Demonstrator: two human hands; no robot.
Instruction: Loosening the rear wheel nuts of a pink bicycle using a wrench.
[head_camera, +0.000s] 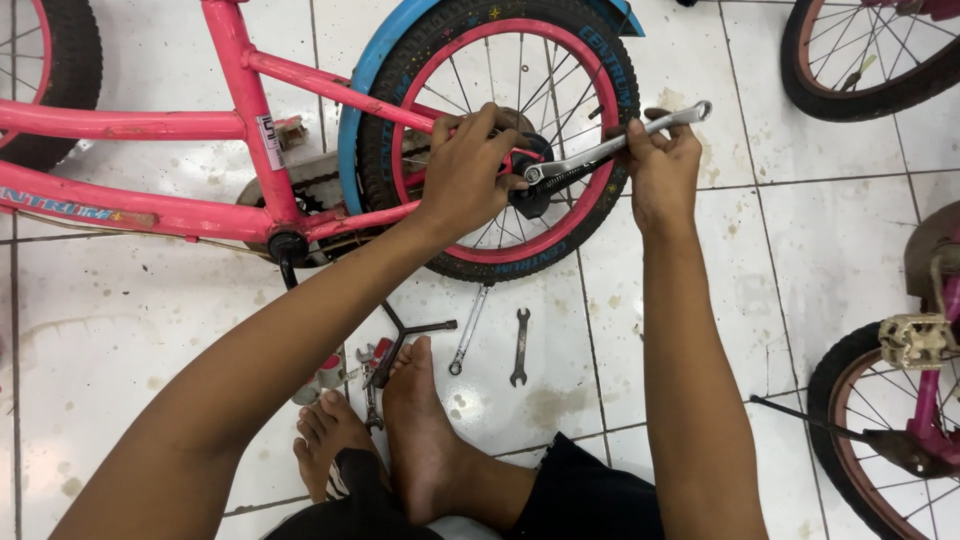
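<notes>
The left hand (462, 168) is closed around the hub area of the rear wheel (500, 140) of a pink bicycle (150, 125). Its fingers cover the axle, so I cannot see what exactly they grip there. The right hand (662, 165) is closed on the handle of a silver wrench (610, 148). The wrench goes from this hand to the left and a little down, and its far end sits at the wheel centre, just beside the left fingers. The other end, a ring, sticks out above the right hand. A black part (530, 195) near the hub is partly hidden behind the left hand and the spokes; I cannot tell what it is.

The wheel has a black tire, a pink rim and a blue mudguard (362, 85) over it. The bicycle front is cut off at the left edge, and the chain area is hard to see behind the frame.

On the white tiled floor (700, 300), in front of the person's bare feet (420, 430), lie a black three-arm wrench (405, 335), a long silver spanner (467, 330) and a short dark spanner (520, 347). Some small tools beside the left foot are too tangled to name. Two other bicycles are cut off at the right edge: a wheel (870, 60) at the top and a wheel with a pedal (915, 340) lower down.
</notes>
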